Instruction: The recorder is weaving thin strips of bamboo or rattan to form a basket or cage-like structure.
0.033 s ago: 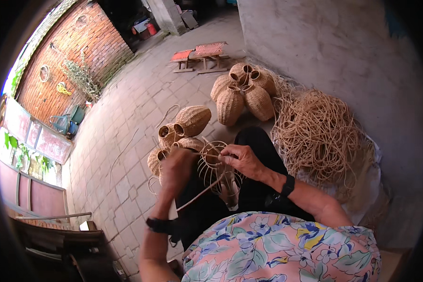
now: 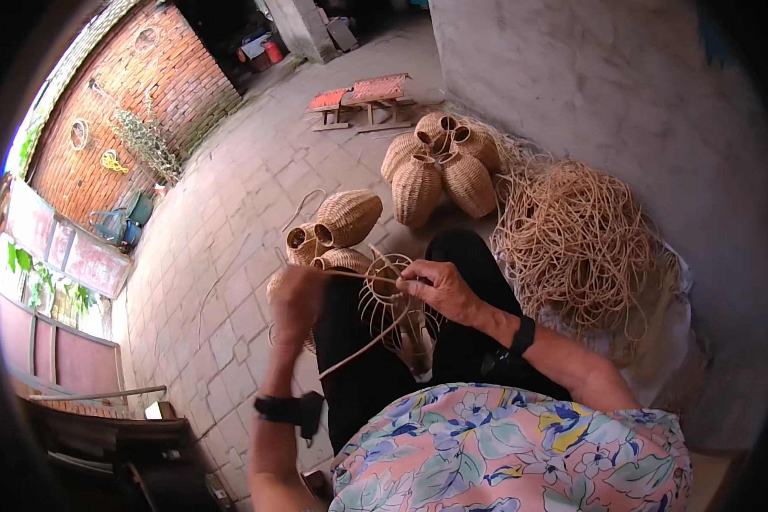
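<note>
The open-spoked basket point(image 2: 387, 292) between the knees point(image 2: 456, 256) should be light, springy — best held at its woven part. The right hand point(image 2: 442, 290) pinches a cane strand point(image 2: 354, 274) at its opening; the blurred left hand point(image 2: 296, 300) — I can't tell its grip. 5 woven baskets point(image 2: 417, 193) stand beyond.

Unfinished wicker basket point(image 2: 386, 290) between knees, right hand point(image 2: 441, 290) beside its rim. Basket group point(image 2: 350, 218) on paved floor point(image 2: 260, 175) ahead-left; second group point(image 2: 418, 194) farther ahead; cane heap point(image 2: 572, 243) right of it, beside plaster wall point(image 2: 589, 85). Stools point(image 2: 381, 88) beyond; brick wall point(image 2: 179, 64) far left.
</note>
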Demonstrator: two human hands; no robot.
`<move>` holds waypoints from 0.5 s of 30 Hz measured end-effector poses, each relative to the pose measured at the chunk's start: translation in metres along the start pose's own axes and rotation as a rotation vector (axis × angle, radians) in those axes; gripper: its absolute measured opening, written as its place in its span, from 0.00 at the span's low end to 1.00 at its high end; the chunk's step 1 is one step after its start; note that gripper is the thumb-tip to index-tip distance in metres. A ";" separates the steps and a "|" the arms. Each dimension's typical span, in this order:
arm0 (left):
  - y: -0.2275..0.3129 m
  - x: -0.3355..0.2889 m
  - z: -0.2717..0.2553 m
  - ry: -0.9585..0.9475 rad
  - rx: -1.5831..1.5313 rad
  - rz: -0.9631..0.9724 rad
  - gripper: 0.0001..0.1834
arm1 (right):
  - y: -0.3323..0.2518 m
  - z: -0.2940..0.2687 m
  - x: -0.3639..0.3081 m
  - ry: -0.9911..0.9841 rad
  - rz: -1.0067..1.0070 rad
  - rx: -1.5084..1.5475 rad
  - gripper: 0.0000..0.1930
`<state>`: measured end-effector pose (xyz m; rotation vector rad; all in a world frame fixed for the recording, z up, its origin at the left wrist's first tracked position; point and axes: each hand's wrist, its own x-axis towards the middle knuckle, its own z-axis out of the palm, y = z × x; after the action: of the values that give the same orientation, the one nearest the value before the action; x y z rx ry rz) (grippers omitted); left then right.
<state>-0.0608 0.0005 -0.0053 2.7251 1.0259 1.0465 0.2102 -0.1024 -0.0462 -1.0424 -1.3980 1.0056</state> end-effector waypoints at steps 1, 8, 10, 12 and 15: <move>-0.032 -0.005 -0.025 0.084 0.120 -0.068 0.04 | 0.002 -0.001 0.000 0.013 0.046 0.037 0.05; -0.142 -0.071 -0.142 0.350 0.626 -0.728 0.09 | 0.016 -0.004 0.005 -0.012 0.057 0.110 0.06; -0.108 -0.069 -0.108 0.269 0.382 -0.555 0.16 | 0.019 -0.003 0.006 -0.038 0.081 0.131 0.06; -0.056 -0.053 -0.056 0.116 -0.068 -0.550 0.15 | 0.021 -0.001 0.007 -0.067 0.068 0.128 0.07; 0.029 -0.027 0.007 -0.080 -0.246 -0.287 0.16 | 0.020 0.000 0.007 -0.090 0.097 0.143 0.07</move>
<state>-0.0553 -0.0376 -0.0186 2.3228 1.1470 0.9376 0.2108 -0.0906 -0.0641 -0.9771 -1.3366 1.2188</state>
